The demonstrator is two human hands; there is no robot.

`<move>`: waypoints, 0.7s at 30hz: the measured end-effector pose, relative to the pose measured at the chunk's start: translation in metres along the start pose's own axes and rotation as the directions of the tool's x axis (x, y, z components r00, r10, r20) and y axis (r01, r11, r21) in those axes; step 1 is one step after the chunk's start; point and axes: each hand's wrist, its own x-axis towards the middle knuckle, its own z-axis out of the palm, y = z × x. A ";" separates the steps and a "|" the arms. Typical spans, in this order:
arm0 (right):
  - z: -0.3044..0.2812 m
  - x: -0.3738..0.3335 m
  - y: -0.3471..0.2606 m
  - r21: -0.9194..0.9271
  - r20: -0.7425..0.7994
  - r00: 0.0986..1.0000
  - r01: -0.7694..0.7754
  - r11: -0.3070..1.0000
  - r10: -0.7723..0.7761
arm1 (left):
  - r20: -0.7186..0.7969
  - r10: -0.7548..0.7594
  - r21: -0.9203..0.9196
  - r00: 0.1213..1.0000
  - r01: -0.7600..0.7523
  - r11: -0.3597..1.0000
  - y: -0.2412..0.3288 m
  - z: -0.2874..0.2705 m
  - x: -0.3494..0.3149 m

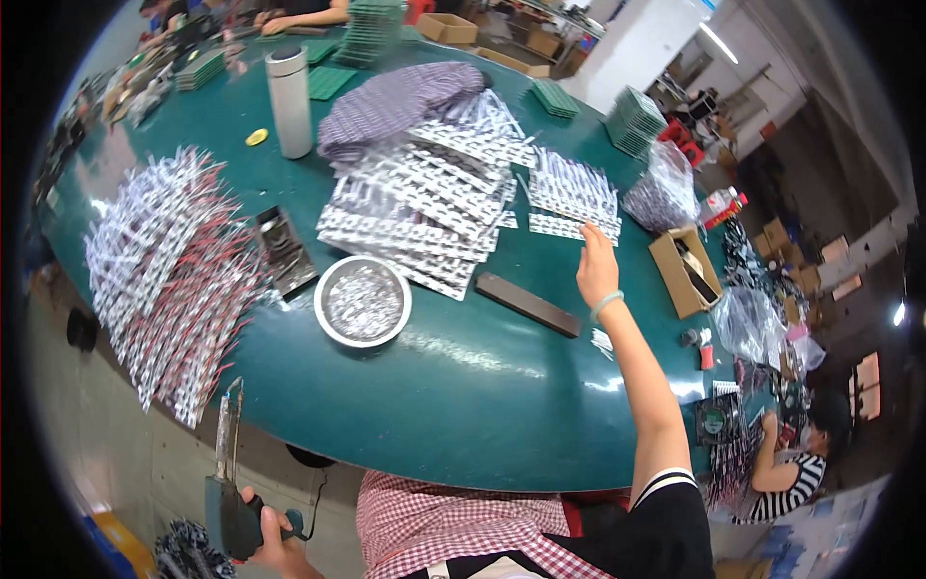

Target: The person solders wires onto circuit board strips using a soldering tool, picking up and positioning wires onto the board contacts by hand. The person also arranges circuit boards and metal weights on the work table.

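Pointing toward table (463, 415) lengthwise, soldering gun (224, 510) in left fingers (271, 526).

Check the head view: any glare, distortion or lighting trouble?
Head view: pale glare streaks the glossy green tabletop below the round white-rimmed bowl and on both sides of the bare right forearm; head view: fisheye bows the table's near edge and the picture's rim goes black; head view: the long white ceiling tube light looks blown out, the far-right background dim.

No lettering is legible — the bottle label (729, 209) is too small
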 end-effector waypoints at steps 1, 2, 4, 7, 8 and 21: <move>0.006 -0.001 0.030 -0.051 0.143 0.990 -0.004 0.999 0.011 | 0.132 0.014 -0.011 0.991 -0.013 1.000 0.001 0.000 0.004; 0.016 -0.001 0.053 -0.099 0.287 0.957 -0.001 0.995 0.029 | 0.122 0.016 -0.002 0.992 -0.016 1.000 0.011 0.017 0.004; 0.033 0.006 0.077 -0.065 0.317 0.948 0.053 0.996 -0.030 | 0.210 0.024 -0.007 0.977 -0.023 1.000 0.006 0.022 0.016; 0.054 0.013 0.090 -0.032 0.317 0.948 -0.002 0.999 0.012 | 0.306 0.029 -0.018 0.952 -0.025 1.000 0.002 0.038 0.019; 0.060 0.017 0.090 -0.018 0.330 0.944 -0.011 1.000 0.016 | 0.311 0.028 -0.015 0.950 -0.025 1.000 0.001 0.045 0.018; -0.025 0.026 0.042 -0.043 0.112 0.993 0.034 0.999 -0.029 | 0.355 -0.197 0.153 0.914 0.151 0.977 0.024 0.076 -0.015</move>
